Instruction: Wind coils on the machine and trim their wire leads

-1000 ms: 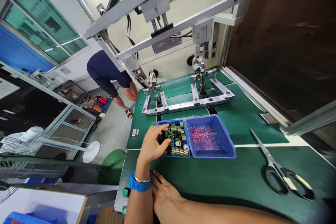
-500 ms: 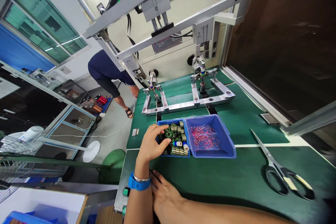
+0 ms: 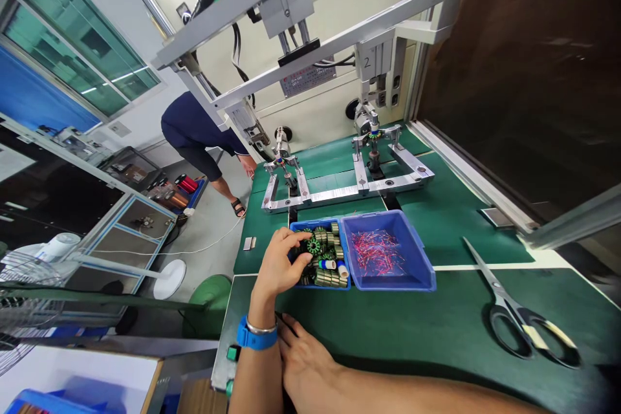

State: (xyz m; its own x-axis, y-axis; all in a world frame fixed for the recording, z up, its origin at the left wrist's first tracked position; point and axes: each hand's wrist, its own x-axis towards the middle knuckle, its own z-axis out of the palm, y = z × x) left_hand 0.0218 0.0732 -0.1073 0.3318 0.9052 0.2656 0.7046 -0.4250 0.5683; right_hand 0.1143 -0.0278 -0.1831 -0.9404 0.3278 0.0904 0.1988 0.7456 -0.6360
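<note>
My left hand (image 3: 280,265), with a blue band and a bracelet at the wrist, reaches over the near-left side of a small blue bin (image 3: 350,286). Its thumb and forefinger are closed about a green, toothed stator core (image 3: 314,245); the other fingers are partly hidden. More stator cores (image 3: 330,279) lie packed in rows there, with white-and-blue rolls (image 3: 342,269) among them. My right hand (image 3: 306,359) rests palm down at the bench's left edge, fingers stretched out, their tips partly hidden behind my left forearm. I see nothing in it.
Beside the bin stands a larger blue tray (image 3: 417,278) with thin red wire pieces (image 3: 378,252). Black-handled scissors (image 3: 509,307) lie on the green bench (image 3: 388,330). Behind is a metal fixture (image 3: 339,194) with two stations, under a machine frame. A person (image 3: 198,132) bends at the far left.
My left thumb has drawn in slightly toward the forefinger, around the stator core, which has shifted a little. My right hand stays where it was.
</note>
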